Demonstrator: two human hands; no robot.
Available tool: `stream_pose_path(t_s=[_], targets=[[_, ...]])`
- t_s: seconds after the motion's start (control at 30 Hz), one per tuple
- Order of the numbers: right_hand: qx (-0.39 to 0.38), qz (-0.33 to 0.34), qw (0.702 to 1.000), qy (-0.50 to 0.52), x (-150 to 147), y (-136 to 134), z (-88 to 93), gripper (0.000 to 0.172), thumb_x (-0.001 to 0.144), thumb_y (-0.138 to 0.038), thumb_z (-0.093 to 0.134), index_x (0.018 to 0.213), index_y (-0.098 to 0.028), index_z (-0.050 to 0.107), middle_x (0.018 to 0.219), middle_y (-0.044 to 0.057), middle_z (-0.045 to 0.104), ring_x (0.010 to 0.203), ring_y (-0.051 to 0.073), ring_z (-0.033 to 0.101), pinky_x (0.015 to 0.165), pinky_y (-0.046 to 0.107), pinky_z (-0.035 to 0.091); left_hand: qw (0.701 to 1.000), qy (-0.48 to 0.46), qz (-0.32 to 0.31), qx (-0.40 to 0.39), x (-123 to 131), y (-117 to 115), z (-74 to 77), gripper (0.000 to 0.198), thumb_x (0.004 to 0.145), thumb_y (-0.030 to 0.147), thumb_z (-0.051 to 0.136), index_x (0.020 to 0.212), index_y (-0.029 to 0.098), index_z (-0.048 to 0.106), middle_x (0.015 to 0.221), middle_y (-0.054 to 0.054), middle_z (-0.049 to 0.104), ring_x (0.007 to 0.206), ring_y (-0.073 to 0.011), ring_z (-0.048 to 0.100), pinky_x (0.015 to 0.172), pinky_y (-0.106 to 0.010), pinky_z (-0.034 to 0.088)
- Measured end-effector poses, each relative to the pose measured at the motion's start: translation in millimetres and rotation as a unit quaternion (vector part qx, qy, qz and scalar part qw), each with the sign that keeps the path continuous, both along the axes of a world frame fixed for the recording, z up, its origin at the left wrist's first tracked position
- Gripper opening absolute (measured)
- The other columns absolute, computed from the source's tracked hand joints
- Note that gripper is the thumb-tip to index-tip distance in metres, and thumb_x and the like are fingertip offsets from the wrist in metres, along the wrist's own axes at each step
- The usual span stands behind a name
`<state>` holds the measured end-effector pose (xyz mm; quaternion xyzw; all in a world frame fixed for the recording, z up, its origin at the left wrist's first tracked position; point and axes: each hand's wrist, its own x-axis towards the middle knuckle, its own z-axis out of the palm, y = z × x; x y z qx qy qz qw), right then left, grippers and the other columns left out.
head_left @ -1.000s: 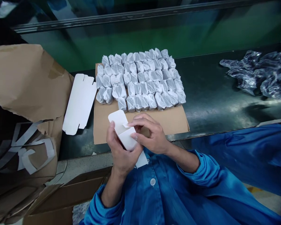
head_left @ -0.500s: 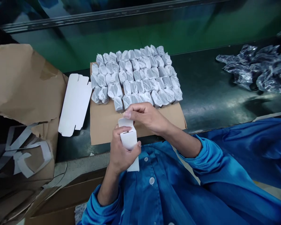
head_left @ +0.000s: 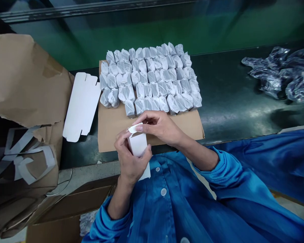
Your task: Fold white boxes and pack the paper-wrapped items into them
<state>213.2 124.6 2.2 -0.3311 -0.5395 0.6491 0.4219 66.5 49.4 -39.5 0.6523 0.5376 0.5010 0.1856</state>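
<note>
My left hand (head_left: 129, 157) grips a folded white paperboard carton (head_left: 138, 145) upright, its fingers wrapped around the body. My right hand (head_left: 158, 127) reaches in from the right, and its fingertips pinch the carton's curled top flap (head_left: 133, 128). The carton's lower end sticks out below my left hand. Just above my hands lie tightly packed rows of paper-wrapped items (head_left: 149, 79). They sit on a flat brown cardboard sheet (head_left: 184, 126), which lies under my hands. The carton's contents cannot be seen.
A flat white carton blank (head_left: 82, 106) lies left of the sheet on a dark green work surface (head_left: 230, 91). Torn brown cardboard (head_left: 25, 77) and white die-cut scraps (head_left: 27, 165) fill the left. Crumpled clear plastic (head_left: 278, 74) lies right. An open cardboard box (head_left: 71, 209) sits below.
The carton has turned from tilted to upright. My right hand has moved from the carton's top edge onto its curled flap. The whole view has shifted slightly.
</note>
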Motion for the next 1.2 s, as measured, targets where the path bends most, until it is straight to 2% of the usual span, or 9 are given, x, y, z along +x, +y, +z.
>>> stream_pose_path(t_s=[0.1, 0.2, 0.37, 0.5, 0.67, 0.83, 1.0, 1.1, 1.2], targets=[[0.027, 0.021, 0.999, -0.009, -1, 0, -2.7, 0.028, 0.079, -0.040, 0.080, 0.090, -0.016, 0.074, 0.086, 0.002, 0.072, 0.076, 0.011, 0.062, 0.069, 0.024, 0.049, 0.999, 0.025, 0.043, -0.022, 0, -3, 3.3, 0.070, 0.068, 0.019, 0.077, 0.127, 0.024, 0.040, 0.128, -0.010, 0.053, 0.120, -0.0273, 0.061, 0.094, -0.044, 0.055], [0.054, 0.015, 0.998, -0.042, 2, -1, -2.1, 0.024, 0.083, -0.038, 0.077, 0.092, -0.016, 0.074, 0.090, 0.002, 0.073, 0.080, 0.013, 0.064, 0.073, 0.026, 0.051, 0.999, 0.010, 0.030, -0.026, 1, -4, 8.2, 0.071, 0.071, 0.017, 0.076, 0.131, 0.023, 0.038, 0.130, -0.012, 0.056, 0.118, -0.0264, 0.064, 0.092, -0.042, 0.057], [0.091, 0.001, 0.993, -0.078, 7, -7, 4.4, 0.011, 0.088, -0.027, 0.071, 0.094, -0.018, 0.074, 0.098, 0.001, 0.075, 0.089, 0.014, 0.068, 0.078, 0.027, 0.054, 0.998, 0.033, -0.020, -0.040, -1, -2, 13.1, 0.109, 0.074, 0.018, 0.076, 0.157, 0.026, 0.006, 0.144, -0.018, 0.054, 0.133, -0.0297, 0.056, 0.097, -0.045, 0.057], [0.135, -0.038, 0.980, -0.138, 6, -19, 10.2, 0.011, 0.091, -0.017, 0.064, 0.092, -0.019, 0.074, 0.098, 0.001, 0.076, 0.096, 0.015, 0.070, 0.089, 0.030, 0.056, 0.991, 0.127, -0.023, -0.040, -7, -2, 14.9, 0.098, 0.077, 0.022, 0.075, 0.158, 0.025, 0.020, 0.146, -0.016, 0.054, 0.135, -0.0315, 0.054, 0.104, -0.045, 0.052], [0.261, -0.043, 0.952, -0.154, 2, -30, 4.5, 0.020, 0.093, -0.024, 0.066, 0.111, -0.018, 0.069, 0.119, 0.006, 0.073, 0.115, 0.017, 0.066, 0.100, 0.035, 0.054, 0.991, 0.126, -0.038, -0.020, -10, -2, 15.1, 0.100, 0.079, 0.026, 0.074, 0.159, 0.021, 0.013, 0.147, -0.019, 0.051, 0.129, -0.0298, 0.058, 0.101, -0.042, 0.054], [0.373, -0.107, 0.907, -0.161, -2, -31, -12.7, 0.013, 0.092, -0.024, 0.068, 0.100, -0.014, 0.068, 0.103, 0.011, 0.076, 0.101, 0.018, 0.070, 0.091, 0.036, 0.058, 0.990, 0.123, -0.068, -0.025, -12, -4, 11.3, 0.107, 0.079, 0.027, 0.073, 0.160, 0.021, 0.003, 0.153, -0.022, 0.041, 0.127, -0.0297, 0.058, 0.093, -0.037, 0.056], [0.369, -0.128, 0.910, -0.140, -2, -36, -16.7, 0.014, 0.090, -0.024, 0.071, 0.101, -0.015, 0.070, 0.103, 0.010, 0.077, 0.098, 0.017, 0.072, 0.087, 0.033, 0.059, 0.988, 0.118, -0.092, -0.026, -16, -6, 11.1, 0.092, 0.083, 0.029, 0.070, 0.158, 0.024, 0.017, 0.146, -0.018, 0.048, 0.126, -0.0284, 0.058, 0.097, -0.039, 0.054], [0.387, -0.137, 0.899, -0.150, -1, -38, -15.3, 0.008, 0.092, -0.021, 0.067, 0.098, -0.016, 0.071, 0.101, 0.008, 0.077, 0.095, 0.016, 0.071, 0.084, 0.032, 0.059, 0.989, 0.108, -0.103, -0.021, -18, -8, 10.7, 0.084, 0.084, 0.026, 0.069, 0.155, 0.023, 0.024, 0.138, -0.015, 0.053, 0.123, -0.0261, 0.060, 0.098, -0.038, 0.054], [0.398, -0.110, 0.896, -0.166, 2, -38, -13.3, 0.009, 0.093, -0.020, 0.065, 0.096, -0.014, 0.071, 0.099, 0.010, 0.077, 0.093, 0.016, 0.070, 0.083, 0.031, 0.058, 0.988, 0.106, -0.107, -0.016, -18, -9, 10.1, 0.079, 0.084, 0.024, 0.068, 0.152, 0.023, 0.028, 0.135, -0.014, 0.054, 0.122, -0.0248, 0.059, 0.098, -0.037, 0.054]])
